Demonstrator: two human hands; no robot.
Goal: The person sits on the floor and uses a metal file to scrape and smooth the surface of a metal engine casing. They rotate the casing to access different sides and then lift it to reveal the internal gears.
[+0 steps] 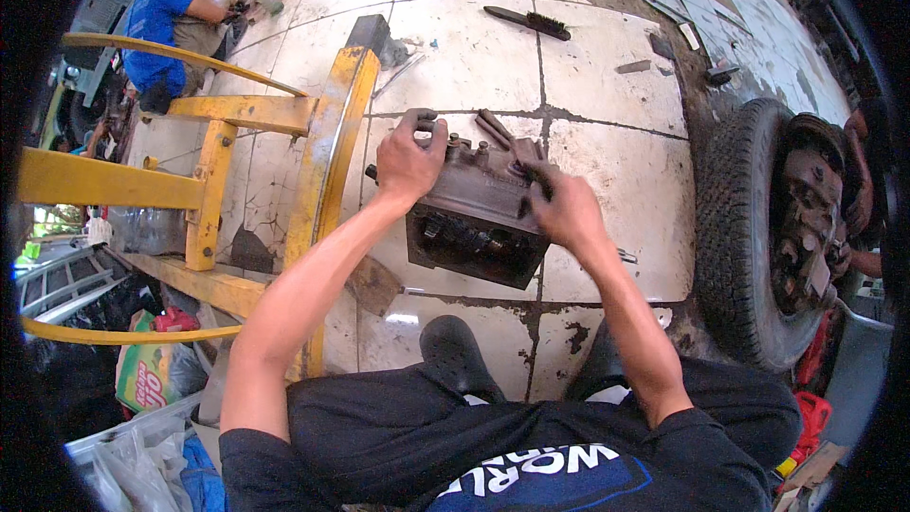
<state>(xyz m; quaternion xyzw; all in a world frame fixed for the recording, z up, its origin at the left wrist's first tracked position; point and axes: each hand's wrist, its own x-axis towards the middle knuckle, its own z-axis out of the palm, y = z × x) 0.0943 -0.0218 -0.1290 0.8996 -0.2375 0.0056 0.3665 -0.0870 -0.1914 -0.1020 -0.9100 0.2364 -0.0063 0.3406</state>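
Observation:
A greasy, box-shaped metal housing (474,251) with a dark open cavity on its near side sits on the tiles in front of me. At its upper left corner rests my left hand (412,159), fingers curled and blackened; whatever may be in them is hidden. My right hand (567,209) is at the housing's right end, its dirty fingers bent inward in a grip whose contents I cannot make out. Two dark rod-like handles (495,127) lie across the far top edge, close to the right fingertips. Several small studs stick up from the top.
A yellow metal frame (256,114) stands at the left. A wheel with a tyre (744,237) stands at the right, with another person's hand (858,199) beside it. Beyond the housing lies a wire brush (528,22). A person in blue (156,24) crouches at the far left.

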